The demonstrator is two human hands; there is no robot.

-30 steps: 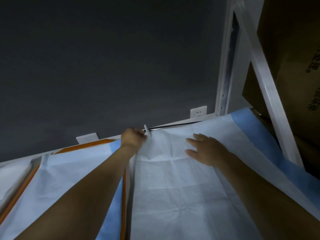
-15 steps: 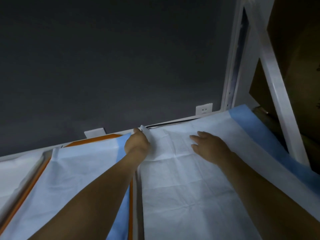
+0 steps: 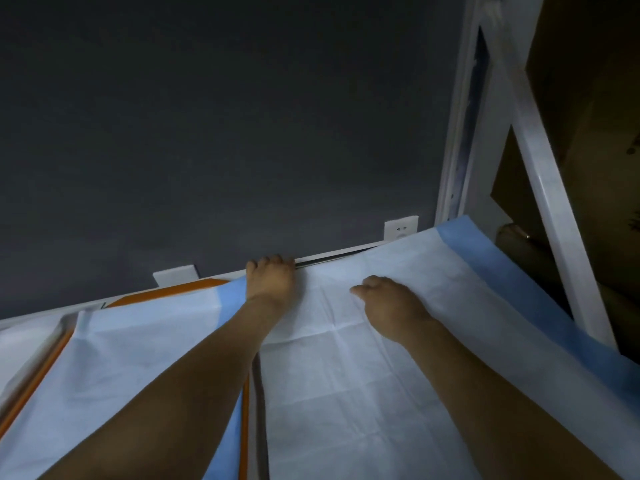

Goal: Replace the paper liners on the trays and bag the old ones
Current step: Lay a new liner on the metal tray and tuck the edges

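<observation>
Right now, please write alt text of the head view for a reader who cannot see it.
Two hands are on a white, blue-edged paper liner: the left hand curls at its far edge, the right hand rests on it. A dark wall stands behind.

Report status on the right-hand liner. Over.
Left hand curled over far corner of white, blue-bordered paper liner. Right hand resting on it, finger pose unclear. Liner spread flat. No obstruction seen on it.
</observation>
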